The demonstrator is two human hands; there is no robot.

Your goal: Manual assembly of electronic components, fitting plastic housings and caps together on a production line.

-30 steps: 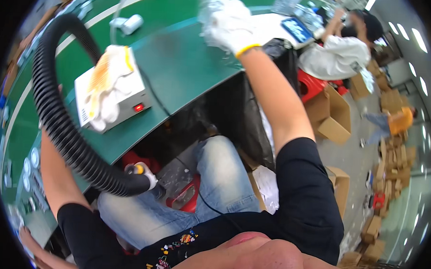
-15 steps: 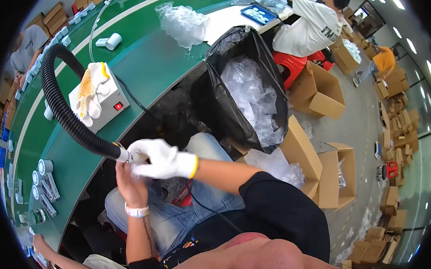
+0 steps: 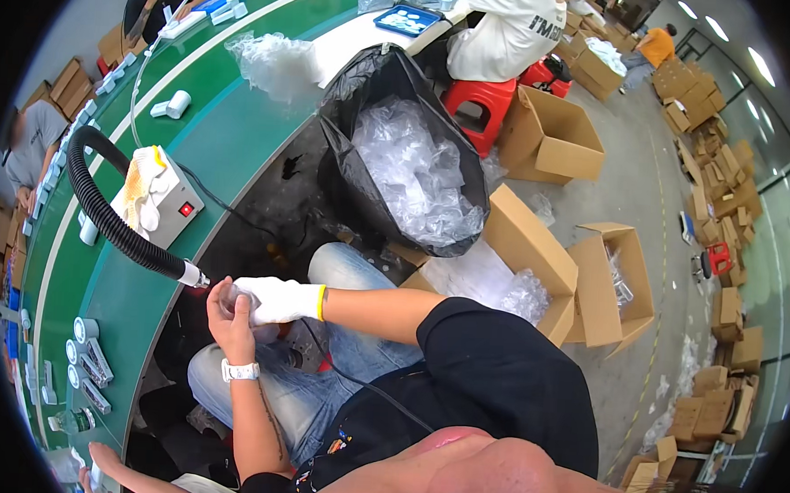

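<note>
My left hand [image 3: 230,323], bare with a white watch at the wrist, is closed around a small greyish, partly see-through object [image 3: 230,297]; its kind is unclear. Meeting it is my right hand [image 3: 278,300], in a white glove with a yellow cuff. The gloved fingers are closed at the same spot, mostly hidden behind the object and the left hand. Just left of both hands, apart from them, is the metal-tipped white end [image 3: 194,276] of a black ribbed hose [image 3: 106,212]. The hose arches over a pale box-shaped device [image 3: 169,217] with a red switch.
White gloves [image 3: 146,187] lie on the device. Grey-white round parts [image 3: 85,330] sit on the green table [image 3: 241,134]. A black bag [image 3: 348,112] of clear plastic and an open carton [image 3: 536,253] stand to my right. A co-worker's hand [image 3: 104,457] is at lower left.
Both hands have moved slightly down and away from the hose end, whose metal tip is now uncovered. The grey object now shows between the fingers. The whole view has shifted a little.
</note>
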